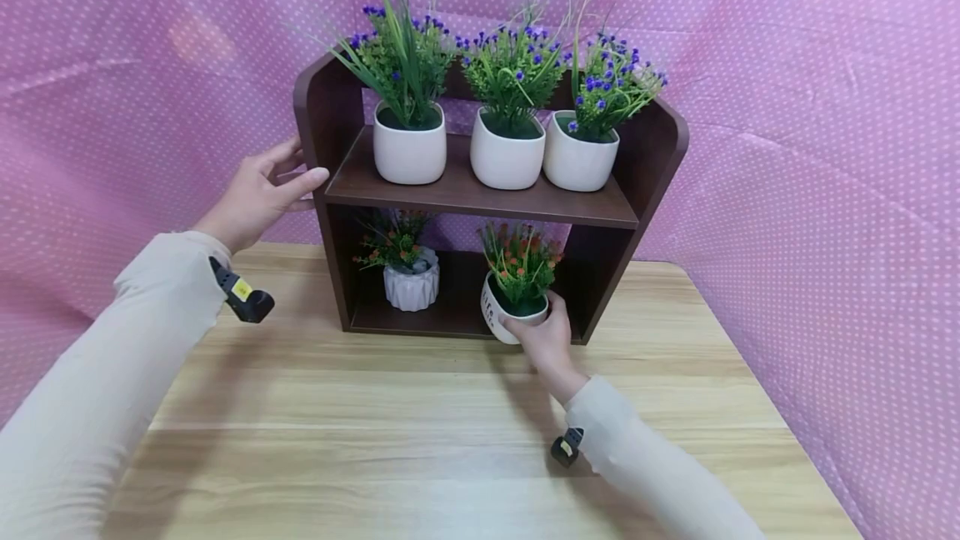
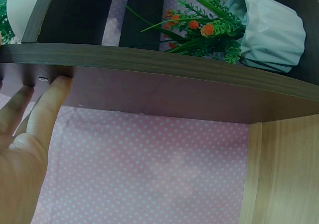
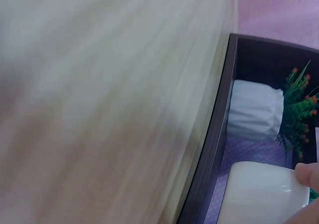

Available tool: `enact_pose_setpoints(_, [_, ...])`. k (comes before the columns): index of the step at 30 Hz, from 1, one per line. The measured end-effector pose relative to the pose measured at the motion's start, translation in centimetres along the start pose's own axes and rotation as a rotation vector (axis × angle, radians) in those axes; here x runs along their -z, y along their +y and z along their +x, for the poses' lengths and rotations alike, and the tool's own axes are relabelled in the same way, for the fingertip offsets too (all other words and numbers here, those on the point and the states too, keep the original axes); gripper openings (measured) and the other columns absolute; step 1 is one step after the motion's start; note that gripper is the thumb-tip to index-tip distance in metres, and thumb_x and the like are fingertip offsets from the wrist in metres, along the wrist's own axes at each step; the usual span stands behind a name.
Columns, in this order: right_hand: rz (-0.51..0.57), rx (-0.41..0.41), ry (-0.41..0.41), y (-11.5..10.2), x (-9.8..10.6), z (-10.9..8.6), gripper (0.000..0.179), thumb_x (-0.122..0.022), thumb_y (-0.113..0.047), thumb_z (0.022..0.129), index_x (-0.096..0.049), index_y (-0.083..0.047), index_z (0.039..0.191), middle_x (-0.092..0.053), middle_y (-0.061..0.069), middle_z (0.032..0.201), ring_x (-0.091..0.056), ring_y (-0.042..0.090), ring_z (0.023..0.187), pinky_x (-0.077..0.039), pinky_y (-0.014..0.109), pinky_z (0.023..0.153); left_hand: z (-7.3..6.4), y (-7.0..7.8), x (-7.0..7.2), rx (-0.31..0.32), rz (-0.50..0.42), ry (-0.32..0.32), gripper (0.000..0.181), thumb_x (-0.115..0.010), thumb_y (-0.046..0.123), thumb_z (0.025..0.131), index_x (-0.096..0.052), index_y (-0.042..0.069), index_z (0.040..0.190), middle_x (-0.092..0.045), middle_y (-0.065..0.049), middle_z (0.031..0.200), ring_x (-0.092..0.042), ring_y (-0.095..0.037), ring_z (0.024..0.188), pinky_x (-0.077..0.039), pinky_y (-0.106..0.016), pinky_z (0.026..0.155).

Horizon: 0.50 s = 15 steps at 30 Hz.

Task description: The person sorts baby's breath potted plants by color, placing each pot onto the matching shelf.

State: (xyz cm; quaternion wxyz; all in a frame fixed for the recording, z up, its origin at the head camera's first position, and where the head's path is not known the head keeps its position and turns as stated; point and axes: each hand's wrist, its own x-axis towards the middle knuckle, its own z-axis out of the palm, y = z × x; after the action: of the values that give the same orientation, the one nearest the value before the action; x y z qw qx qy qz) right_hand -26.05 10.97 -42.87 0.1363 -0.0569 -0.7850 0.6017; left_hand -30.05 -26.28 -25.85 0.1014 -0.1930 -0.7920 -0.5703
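Observation:
A dark brown two-tier shelf (image 1: 480, 200) stands on the table. My right hand (image 1: 550, 346) grips a white potted plant (image 1: 497, 317) with orange flowers and dark lettering, tilted at the front of the lower tier. In the right wrist view, the smooth white pot (image 3: 264, 194) has a thumb and finger at its rim. My left hand (image 1: 262, 190) rests against the shelf's left side; in the left wrist view its fingertips touch the outer side panel (image 2: 164, 92). A ribbed grey-white pot (image 1: 412, 282) with orange flowers sits on the lower tier, left.
On the upper tier stand three white pots with purple flowers: left (image 1: 409, 148), middle (image 1: 507, 152) and right (image 1: 581, 157). The light wooden table (image 1: 390, 432) extends in front of the shelf. A pink dotted cloth (image 1: 810, 148) hangs behind and at the sides.

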Motion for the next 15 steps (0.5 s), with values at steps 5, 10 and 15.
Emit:
enact_pose_setpoints(5, [-0.012,0.015,0.050,0.1,-0.8,1.4,0.083,-0.086,-0.014,0.068,-0.040,-0.001,0.136,-0.052,0.017,0.130,-0.048,0.030,0.121,-0.040,0.042,0.106,-0.1,-0.1,0.0,0.008,0.007,0.003,0.059,-0.061,0.023,0.095,-0.036,0.030,0.148,-0.044,-0.012,0.147,-0.060,-0.004,0.109,-0.056,-0.018,0.078])
enact_pose_setpoints(10, [-0.009,0.042,0.088,0.2,-1.8,2.7,0.082,-0.086,-0.014,0.066,-0.042,0.000,0.133,-0.053,0.018,0.127,-0.050,0.031,0.119,-0.040,0.041,0.106,0.0,-0.2,0.1,0.014,0.008,0.006,0.059,-0.061,0.025,0.095,-0.036,0.030,0.148,-0.044,-0.012,0.147,-0.059,-0.005,0.110,-0.056,-0.019,0.079])
enact_pose_setpoints(15, [-0.043,0.046,0.125,0.5,-2.4,4.0,0.082,-0.087,-0.021,0.066,-0.043,-0.001,0.131,-0.053,0.017,0.125,-0.050,0.031,0.118,-0.040,0.040,0.105,0.0,-0.1,0.0,0.017,0.014,0.008,0.060,-0.062,0.026,0.095,-0.036,0.031,0.148,-0.043,-0.011,0.147,-0.059,-0.005,0.112,-0.056,-0.018,0.079])
